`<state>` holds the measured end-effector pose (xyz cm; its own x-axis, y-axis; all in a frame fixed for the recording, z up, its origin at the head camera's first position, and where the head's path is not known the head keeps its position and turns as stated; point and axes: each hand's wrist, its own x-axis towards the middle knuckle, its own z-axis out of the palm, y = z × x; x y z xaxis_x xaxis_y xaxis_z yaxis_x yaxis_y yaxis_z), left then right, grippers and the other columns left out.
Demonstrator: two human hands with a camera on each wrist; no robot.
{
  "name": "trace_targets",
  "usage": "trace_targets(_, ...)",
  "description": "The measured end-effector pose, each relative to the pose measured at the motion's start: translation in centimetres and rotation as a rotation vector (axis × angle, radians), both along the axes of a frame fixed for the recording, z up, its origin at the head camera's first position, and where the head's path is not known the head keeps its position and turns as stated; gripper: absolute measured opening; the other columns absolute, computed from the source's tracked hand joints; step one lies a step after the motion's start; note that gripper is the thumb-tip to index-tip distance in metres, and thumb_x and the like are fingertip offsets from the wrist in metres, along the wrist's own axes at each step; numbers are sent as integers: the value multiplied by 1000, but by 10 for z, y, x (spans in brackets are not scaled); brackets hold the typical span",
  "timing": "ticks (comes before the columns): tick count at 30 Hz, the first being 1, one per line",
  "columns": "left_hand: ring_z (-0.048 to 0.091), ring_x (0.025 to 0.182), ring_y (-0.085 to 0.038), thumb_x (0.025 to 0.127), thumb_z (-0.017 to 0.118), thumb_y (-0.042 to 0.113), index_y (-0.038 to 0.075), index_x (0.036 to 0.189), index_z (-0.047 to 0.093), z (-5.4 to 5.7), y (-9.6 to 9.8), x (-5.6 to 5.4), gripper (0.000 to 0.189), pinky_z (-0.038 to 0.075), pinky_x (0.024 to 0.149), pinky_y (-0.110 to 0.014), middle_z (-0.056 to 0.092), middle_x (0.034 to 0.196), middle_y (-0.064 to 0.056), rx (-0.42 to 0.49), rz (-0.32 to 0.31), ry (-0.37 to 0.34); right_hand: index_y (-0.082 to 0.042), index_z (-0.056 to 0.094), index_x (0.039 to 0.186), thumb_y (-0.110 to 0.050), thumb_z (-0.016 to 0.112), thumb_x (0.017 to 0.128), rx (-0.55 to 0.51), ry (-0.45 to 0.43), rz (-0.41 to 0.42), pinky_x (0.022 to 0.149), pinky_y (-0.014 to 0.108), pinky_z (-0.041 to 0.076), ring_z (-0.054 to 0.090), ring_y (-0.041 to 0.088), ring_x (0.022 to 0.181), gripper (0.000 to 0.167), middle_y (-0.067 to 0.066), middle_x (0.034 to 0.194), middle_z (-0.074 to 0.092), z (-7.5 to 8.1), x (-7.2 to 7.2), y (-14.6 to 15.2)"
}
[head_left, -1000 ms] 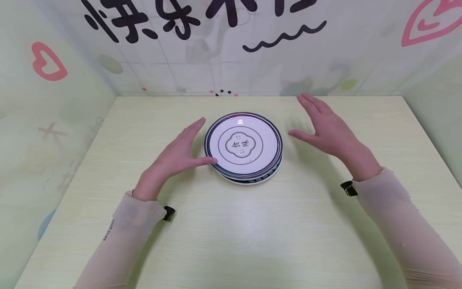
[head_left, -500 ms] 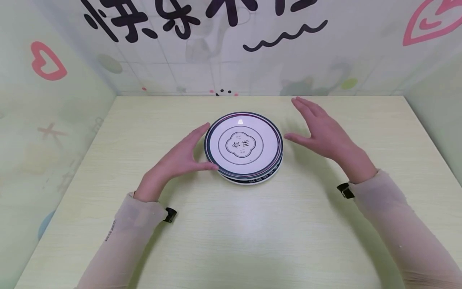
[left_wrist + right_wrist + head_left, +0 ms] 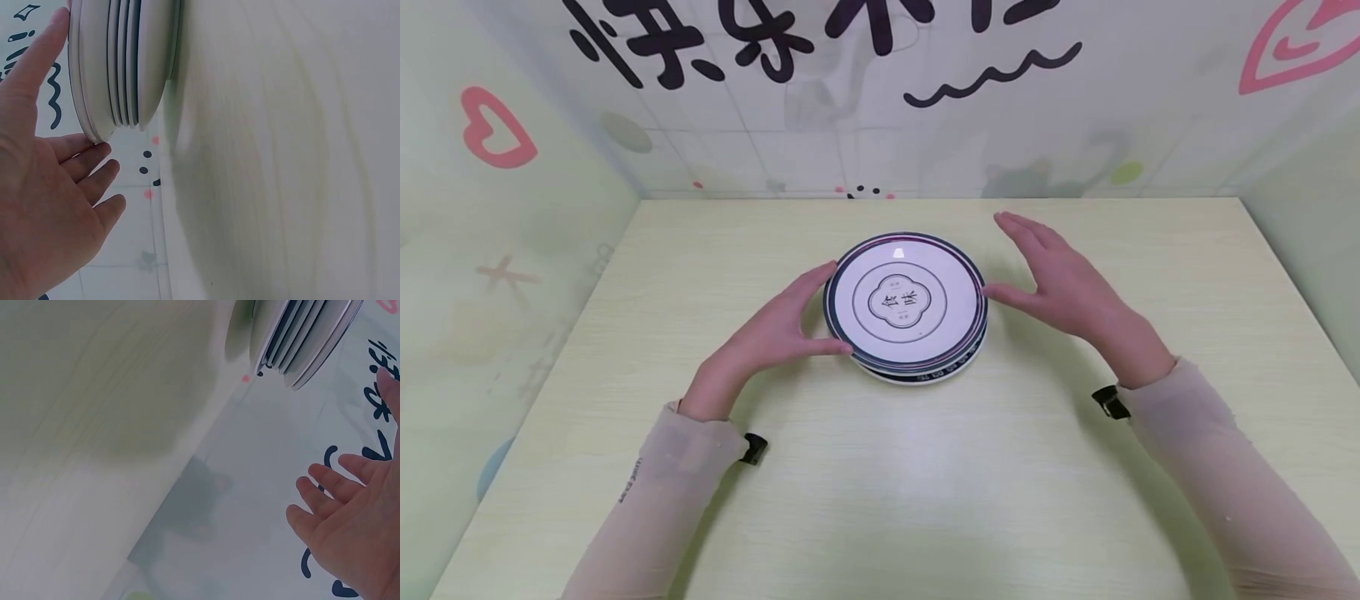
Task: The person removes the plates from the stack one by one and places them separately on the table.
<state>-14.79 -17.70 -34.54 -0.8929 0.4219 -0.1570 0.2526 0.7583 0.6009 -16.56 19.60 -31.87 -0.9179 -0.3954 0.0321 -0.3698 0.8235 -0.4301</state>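
A stack of several round plates [image 3: 898, 300] sits on the table, the top one white with dark blue and red rings and a printed emblem. Seen edge-on in the left wrist view, the stacked plates [image 3: 125, 62] show their pale undersides. My left hand [image 3: 771, 325] is at the left side of the stack, thumb and fingers spread, fingertips right at the top plate's rim. To the right, my right hand [image 3: 1060, 283] has its fingers extended and thumb apart; the thumb tip overlaps the plate's right rim in the head view. In the right wrist view, a gap shows between hand and plates [image 3: 306, 337].
The light wood table [image 3: 895, 483] meets a printed back wall [image 3: 820, 142] behind the stack. Side walls, left [image 3: 490, 275] and right [image 3: 1307, 225], border the table. Both sleeved forearms reach in from the front, each with a dark device at the wrist.
My right hand has moved left and slightly nearer the front, closing in on the stack. The left hand has shifted slightly, its fingers now at the rim. The plates have stayed in place.
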Motion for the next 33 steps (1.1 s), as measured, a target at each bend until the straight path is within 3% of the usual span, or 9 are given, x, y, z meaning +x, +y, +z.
trace_targets(33,15,156,-30,72,85,54,23,162,14,-3,4,4,119,22,125,-56,15,169,-4,4,7,-17,-15,23,159,-44,76,87,-94,-101,67,126,52,24,24,31,153,94,9,164,29,-21,5,-19)
